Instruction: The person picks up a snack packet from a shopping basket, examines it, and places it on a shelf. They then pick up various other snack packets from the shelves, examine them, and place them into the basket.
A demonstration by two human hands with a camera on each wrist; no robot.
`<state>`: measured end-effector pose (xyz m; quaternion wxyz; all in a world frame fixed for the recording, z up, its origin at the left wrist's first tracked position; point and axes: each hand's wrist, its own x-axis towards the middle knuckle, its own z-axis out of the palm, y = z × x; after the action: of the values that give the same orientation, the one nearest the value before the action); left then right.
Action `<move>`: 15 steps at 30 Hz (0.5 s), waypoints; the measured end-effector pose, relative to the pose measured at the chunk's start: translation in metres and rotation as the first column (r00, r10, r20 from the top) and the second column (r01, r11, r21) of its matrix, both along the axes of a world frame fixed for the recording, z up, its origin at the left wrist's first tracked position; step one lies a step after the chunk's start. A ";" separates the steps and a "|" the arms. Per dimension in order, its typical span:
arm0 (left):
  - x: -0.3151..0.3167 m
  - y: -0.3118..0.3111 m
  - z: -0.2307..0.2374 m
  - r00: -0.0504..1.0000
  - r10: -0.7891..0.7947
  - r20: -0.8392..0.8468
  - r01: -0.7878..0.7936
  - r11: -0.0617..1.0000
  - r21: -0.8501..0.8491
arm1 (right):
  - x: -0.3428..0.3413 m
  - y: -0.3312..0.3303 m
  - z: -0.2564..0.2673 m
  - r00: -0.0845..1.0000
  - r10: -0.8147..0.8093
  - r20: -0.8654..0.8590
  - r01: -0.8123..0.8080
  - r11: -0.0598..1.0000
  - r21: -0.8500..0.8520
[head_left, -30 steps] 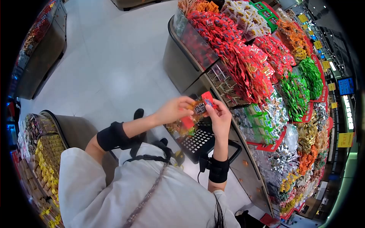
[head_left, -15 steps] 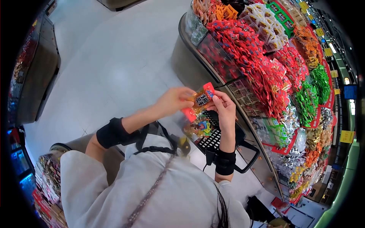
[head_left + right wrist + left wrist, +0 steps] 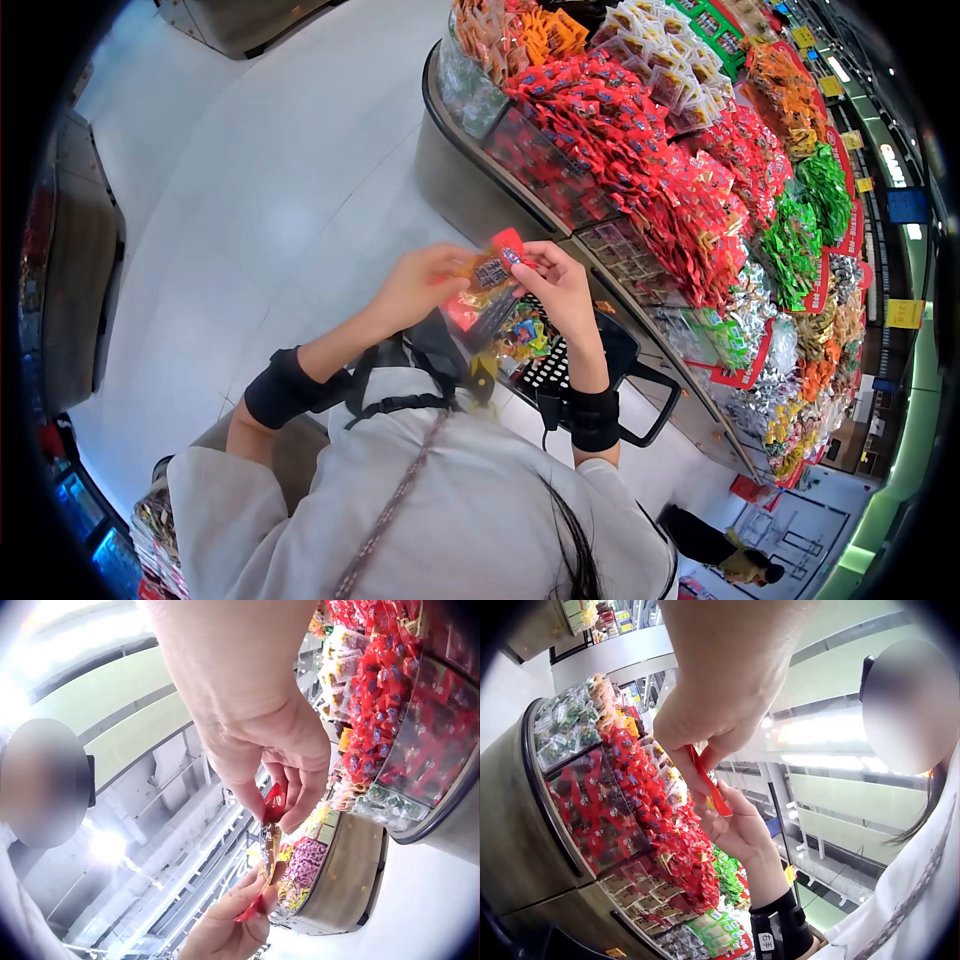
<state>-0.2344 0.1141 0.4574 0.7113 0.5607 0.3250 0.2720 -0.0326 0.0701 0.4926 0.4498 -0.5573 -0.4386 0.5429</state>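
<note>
A small snack packet (image 3: 490, 273) with red ends, a gold middle and a dark label is stretched between both hands in front of the chest. My left hand (image 3: 425, 285), slightly blurred, pinches its lower-left end. With thumb and fingers, my right hand (image 3: 560, 290) pinches the upper red end. The right wrist view shows the packet (image 3: 270, 838) edge-on, right hand (image 3: 281, 742) above and left hand (image 3: 232, 922) below. From the left wrist only a red strip of it (image 3: 718, 799) shows; fingers hide the rest. Colourful packets (image 3: 528, 333) sit below the hands in a black basket (image 3: 548, 372).
A long display bin (image 3: 480, 190) heaped with red packets (image 3: 620, 130), green packets (image 3: 825, 190) and other sweets runs along the right side. The basket's handle (image 3: 672, 410) sticks out beside it. Pale floor (image 3: 270, 200) lies to the left, another bin (image 3: 75, 260) beyond. A person (image 3: 715, 540) is at the lower right.
Both hands keep hold of the snack packet, which has shifted a little left in the head view. The camera has turned, bringing another person into view at the lower right.
</note>
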 end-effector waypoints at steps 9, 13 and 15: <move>0.043 0.082 0.015 0.996 0.003 0.084 0.001 0.998 -0.058 | 0.055 0.069 0.010 0.995 -0.084 -0.052 0.088 0.992 0.094; 0.076 0.129 0.024 0.998 0.047 0.049 -0.046 0.999 -0.014 | 0.113 0.091 0.019 0.970 -0.245 0.005 0.235 0.934 0.268; 0.087 0.153 0.022 0.981 0.110 0.161 -0.109 0.994 -0.018 | 0.137 0.097 0.035 0.909 -0.416 -0.028 0.406 0.870 0.279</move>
<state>-0.1473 0.2667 0.4797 0.7218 0.5148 0.2977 0.3540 0.1047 0.1671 0.5278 0.6214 -0.5776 -0.3893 0.3585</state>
